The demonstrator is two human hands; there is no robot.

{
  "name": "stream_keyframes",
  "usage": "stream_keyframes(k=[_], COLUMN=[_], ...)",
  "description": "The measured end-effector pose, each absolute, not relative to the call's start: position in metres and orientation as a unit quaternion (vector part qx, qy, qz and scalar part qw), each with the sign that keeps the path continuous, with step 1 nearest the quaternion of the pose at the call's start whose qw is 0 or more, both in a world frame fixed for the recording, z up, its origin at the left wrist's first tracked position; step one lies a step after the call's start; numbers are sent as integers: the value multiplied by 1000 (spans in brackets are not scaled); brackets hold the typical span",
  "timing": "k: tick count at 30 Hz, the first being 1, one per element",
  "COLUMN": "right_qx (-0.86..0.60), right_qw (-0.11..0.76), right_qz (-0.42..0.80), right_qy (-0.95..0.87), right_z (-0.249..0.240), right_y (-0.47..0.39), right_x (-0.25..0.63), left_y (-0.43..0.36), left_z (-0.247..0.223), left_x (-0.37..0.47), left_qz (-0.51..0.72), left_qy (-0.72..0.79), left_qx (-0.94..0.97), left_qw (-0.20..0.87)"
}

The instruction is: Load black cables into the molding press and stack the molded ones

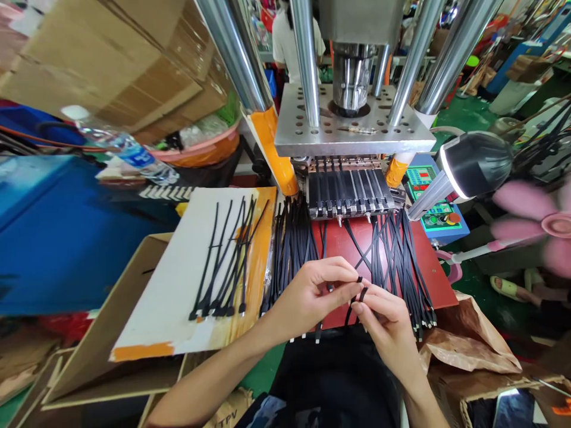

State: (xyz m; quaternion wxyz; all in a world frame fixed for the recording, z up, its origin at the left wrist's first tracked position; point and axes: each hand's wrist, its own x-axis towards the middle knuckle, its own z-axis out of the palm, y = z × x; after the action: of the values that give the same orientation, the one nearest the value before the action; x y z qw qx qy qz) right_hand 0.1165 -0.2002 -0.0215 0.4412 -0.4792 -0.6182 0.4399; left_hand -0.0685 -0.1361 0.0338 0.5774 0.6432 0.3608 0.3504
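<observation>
My left hand (pixel 319 294) pinches one end of a short black cable above the red work surface (pixel 332 312). Close beside it, my right hand (pixel 386 315) grips the same dark piece between thumb and fingers, the two fingertips nearly touching. Flat black cables (pixel 292 244) lie bunched to the left of my hands, and another bunch (pixel 401 255) with metal plug ends lies to the right. Beyond my hands, a black fixture (pixel 350 193) under the press holds a row of cables. More black cables (pixel 223 267) rest on the white board at the left.
The metal press plate (pixel 354 134) stands ahead between steel columns. A lamp (pixel 475 163), a control box (pixel 435 199) and a pink fan (pixel 555 223) are at the right. Cardboard boxes (pixel 111 380) and a water bottle (pixel 129 151) are at the left. A person in white (pixel 294 44) is behind.
</observation>
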Motion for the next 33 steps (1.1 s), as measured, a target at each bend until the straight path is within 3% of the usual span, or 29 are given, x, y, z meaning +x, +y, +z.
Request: stream_keyframes(k=[4, 11, 17, 20, 24, 27, 30, 33], right_qx=[-476, -478, -436, -406, -450, -446, -418, -405], right_qw=[439, 457, 285, 237, 270, 309, 320, 315], right_qz=[446, 398, 493, 458, 372, 376, 406, 395], right_qy=[-618, -635, -697, -755, -766, -751, -747, -762], right_z=[-15, -18, -33, -7, 31, 34, 19, 5], right_y=[-197, -186, -169, -129, -40, 23, 64, 83], right_x=[113, 105, 112, 138, 171, 177, 172, 165], left_y=[-135, -131, -50, 7, 62, 70, 49, 23], left_z=[28, 39, 44, 26, 5, -2, -9, -15], left_x=[-73, -70, -68, -62, -49, -45, -55, -71], left_qz=[365, 407, 449, 434, 387, 402, 409, 330], left_qy=[345, 359, 442, 443, 493, 541, 462, 307], left_qx=[642, 755, 734, 756, 760, 720, 773, 889], left_qw=[580, 368, 252, 212, 172, 168, 146, 82])
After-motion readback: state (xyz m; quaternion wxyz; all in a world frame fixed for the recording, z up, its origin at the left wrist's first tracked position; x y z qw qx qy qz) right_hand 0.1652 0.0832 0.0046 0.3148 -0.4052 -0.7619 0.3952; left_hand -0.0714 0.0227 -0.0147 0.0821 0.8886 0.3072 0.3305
